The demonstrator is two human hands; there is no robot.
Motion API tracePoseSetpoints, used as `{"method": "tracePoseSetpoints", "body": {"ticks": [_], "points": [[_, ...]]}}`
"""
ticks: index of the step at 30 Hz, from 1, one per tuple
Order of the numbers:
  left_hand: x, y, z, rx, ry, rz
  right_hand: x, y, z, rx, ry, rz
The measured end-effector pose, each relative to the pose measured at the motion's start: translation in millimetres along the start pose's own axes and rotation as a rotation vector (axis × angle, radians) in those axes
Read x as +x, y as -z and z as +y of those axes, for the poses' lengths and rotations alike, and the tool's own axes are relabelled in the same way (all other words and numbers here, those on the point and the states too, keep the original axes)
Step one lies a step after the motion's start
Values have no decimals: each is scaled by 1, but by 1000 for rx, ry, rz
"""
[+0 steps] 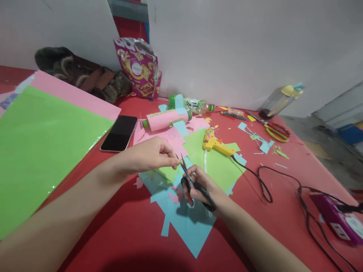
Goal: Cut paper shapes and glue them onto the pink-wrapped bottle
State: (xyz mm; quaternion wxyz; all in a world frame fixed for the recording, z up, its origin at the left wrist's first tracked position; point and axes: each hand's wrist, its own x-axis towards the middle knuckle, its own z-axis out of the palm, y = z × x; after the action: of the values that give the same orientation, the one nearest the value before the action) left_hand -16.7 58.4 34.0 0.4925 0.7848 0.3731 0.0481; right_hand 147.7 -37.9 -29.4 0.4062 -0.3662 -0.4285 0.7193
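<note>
My right hand [202, 189] grips a pair of black-handled scissors [189, 178], with their blades pointing up and to the left. At the blade tips, my left hand [159, 153] is pinched closed on a tiny piece, perhaps green paper, too small to make out fully. Beneath both hands lie blue paper [190, 230], green paper [224, 170] and loose scraps. A pink paper-wrapped roll [164, 120] with small green bits along its top rests beyond my left hand. To the right of it sits a yellow glue gun [218, 145] with a clear glue stick in it.
Left are green sheets [53, 151] and a phone [119, 133]. Behind stand a purple snack bag [138, 70] and a lying plastic bottle [195, 105]. Larger scissors [276, 132] and a clear bottle [280, 100] are at the back right. Black cords [304, 204] run past a purple power strip [340, 219].
</note>
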Motion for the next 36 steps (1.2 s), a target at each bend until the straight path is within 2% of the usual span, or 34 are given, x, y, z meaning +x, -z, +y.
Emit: {"method": "tracePoseSetpoints", "body": {"ticks": [20, 36], "points": [[2, -2, -5, -155, -26, -93, 0, 2, 1, 57, 24, -97], [2, -2, -5, -164, -17, -87, 0, 2, 0, 80, 8, -86]]}}
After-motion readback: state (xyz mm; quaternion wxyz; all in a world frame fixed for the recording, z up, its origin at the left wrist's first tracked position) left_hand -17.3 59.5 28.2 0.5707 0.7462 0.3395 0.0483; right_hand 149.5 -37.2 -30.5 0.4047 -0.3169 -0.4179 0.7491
